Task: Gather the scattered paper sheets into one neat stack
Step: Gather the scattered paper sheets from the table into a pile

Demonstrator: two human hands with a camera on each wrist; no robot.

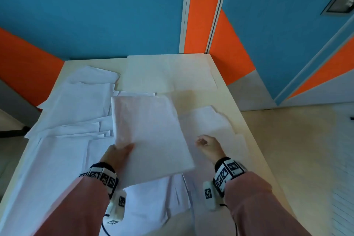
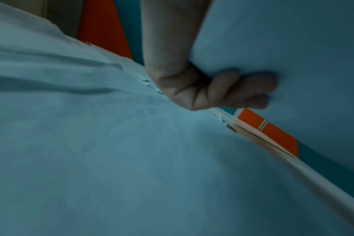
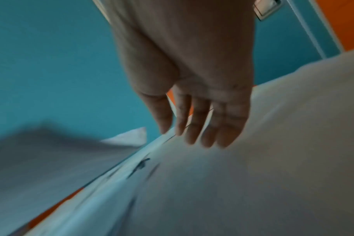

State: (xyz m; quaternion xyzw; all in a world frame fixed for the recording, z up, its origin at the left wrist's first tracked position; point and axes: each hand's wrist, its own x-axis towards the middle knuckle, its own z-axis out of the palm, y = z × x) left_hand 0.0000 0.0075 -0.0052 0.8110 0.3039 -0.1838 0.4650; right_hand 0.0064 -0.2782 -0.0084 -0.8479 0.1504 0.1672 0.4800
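My left hand [image 1: 119, 152] grips a bundle of white sheets [image 1: 151, 138] at its near left corner and holds it lifted above the table. In the left wrist view my fingers [image 2: 232, 89] curl under the held bundle [image 2: 283, 55]. My right hand [image 1: 207, 144] hovers just right of the bundle over loose sheets [image 1: 210, 122], holding nothing; the right wrist view shows its fingers [image 3: 200, 124] straight and close together above white paper [image 3: 232, 183]. More scattered sheets [image 1: 76, 105] overlap across the left half of the table.
The pale wooden table [image 1: 193, 99] has a right edge close to my right arm and a far edge at the blue and orange wall [image 1: 95, 9]. Light floor [image 1: 297, 149] lies to the right. A pale sheet [image 1: 168, 73] lies at the back.
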